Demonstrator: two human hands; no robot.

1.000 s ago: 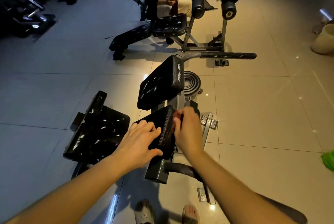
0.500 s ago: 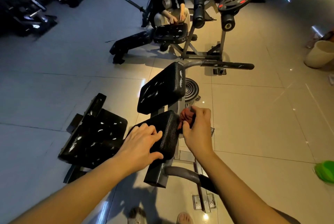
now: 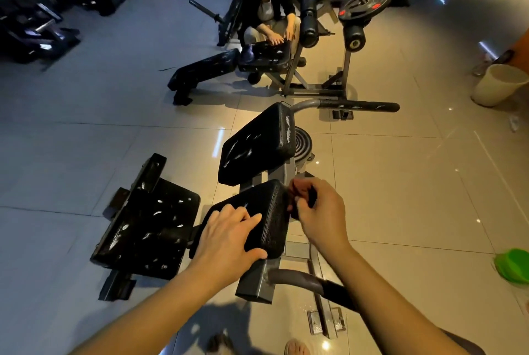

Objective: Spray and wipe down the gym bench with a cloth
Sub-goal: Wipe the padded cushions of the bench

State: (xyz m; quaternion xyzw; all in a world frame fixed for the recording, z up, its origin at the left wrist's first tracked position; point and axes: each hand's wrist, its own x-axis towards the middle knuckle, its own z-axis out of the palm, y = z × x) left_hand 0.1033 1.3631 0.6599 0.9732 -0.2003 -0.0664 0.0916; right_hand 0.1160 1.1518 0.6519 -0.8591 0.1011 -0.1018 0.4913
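Note:
A gym machine stands in front of me with three black pads. My left hand (image 3: 229, 237) rests flat on the near pad (image 3: 269, 211), thumb hooked over its front edge. My right hand (image 3: 320, 211) grips a bunched dark red cloth (image 3: 296, 193) against that pad's right side. Above it sits a tilted upper pad (image 3: 257, 144) streaked with white marks. A lower seat pad (image 3: 148, 226) on the left is flecked white too. No spray bottle is in view.
A grey frame post (image 3: 257, 283) and curved handle (image 3: 303, 283) lie below my hands. A long padded bar (image 3: 357, 105) juts right. A person sits at another bench (image 3: 229, 67) beyond. A white bucket (image 3: 498, 84) and a green object (image 3: 513, 264) are at the right.
My right hand with the cloth has risen from the pad's lower right side to its upper right corner. My left hand has stayed on the pad. The view has tilted up slightly.

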